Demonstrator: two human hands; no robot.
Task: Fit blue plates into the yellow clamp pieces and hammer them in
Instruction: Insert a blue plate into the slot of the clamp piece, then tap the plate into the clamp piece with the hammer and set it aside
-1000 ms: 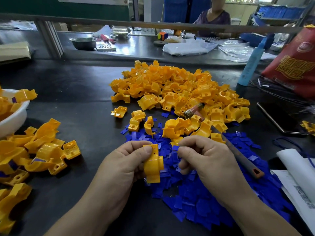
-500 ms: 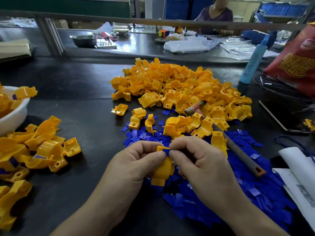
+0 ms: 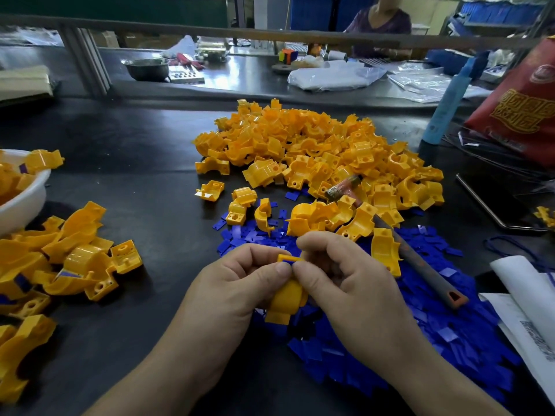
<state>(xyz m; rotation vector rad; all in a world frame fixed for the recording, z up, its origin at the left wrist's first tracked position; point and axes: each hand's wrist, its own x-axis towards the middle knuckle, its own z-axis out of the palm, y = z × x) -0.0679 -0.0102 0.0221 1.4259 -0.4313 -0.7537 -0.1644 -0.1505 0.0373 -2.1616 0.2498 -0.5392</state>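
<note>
Head: left hand [image 3: 237, 291] grips clamp [image 3: 286, 298]; bag [image 3: 524, 114] lettering illegible.

left hand [image 3: 237, 283], right hand [image 3: 348, 283], close together, fingers [image 3: 318, 243] curled, pinching (thumb tips meeting)

Nothing fancy body-wise: the left hand [image 3: 240, 283] and right hand [image 3: 348, 283] are both bare. Same goes for the left forearm [image 3: 156, 367] and right forearm [image 3: 441, 382], right down to the bottom edge of the shot. The left thumbnail [image 3: 283, 268] is short and plain. Chunky fingers, creased knuckles.
</note>
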